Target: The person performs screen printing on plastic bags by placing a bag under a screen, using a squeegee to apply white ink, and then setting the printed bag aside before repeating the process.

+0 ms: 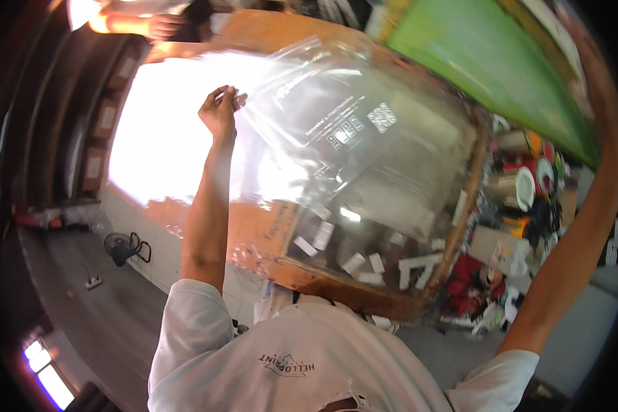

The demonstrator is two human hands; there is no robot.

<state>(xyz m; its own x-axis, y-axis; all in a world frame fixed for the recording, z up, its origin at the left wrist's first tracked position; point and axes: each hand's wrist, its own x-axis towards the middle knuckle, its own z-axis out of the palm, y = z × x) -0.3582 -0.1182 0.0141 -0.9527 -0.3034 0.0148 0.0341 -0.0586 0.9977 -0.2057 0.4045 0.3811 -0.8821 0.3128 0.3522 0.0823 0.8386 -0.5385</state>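
A clear plastic bag [343, 147] with white print lies flat over the glass-topped part of the wooden table. At the bag's left edge is my left hand [220, 113], its fingers pinched together on the film; glare blurs the exact contact. My right arm reaches up along the far right side. There my right hand [595, 89] grips the outer edge of a framed printing screen [487, 62] with green mesh. The screen is tilted up beyond the table's right side. Part of my right hand is smeared and darkened at the picture's rim.
Bright light washes out the table's left half. White paper strips [324, 235] show at the near glass area. Tubs and a jumble of supplies [522, 189] crowd the right side. Another person's hand [163, 26] rests at the far left. A black fan [120, 248] stands lower left.
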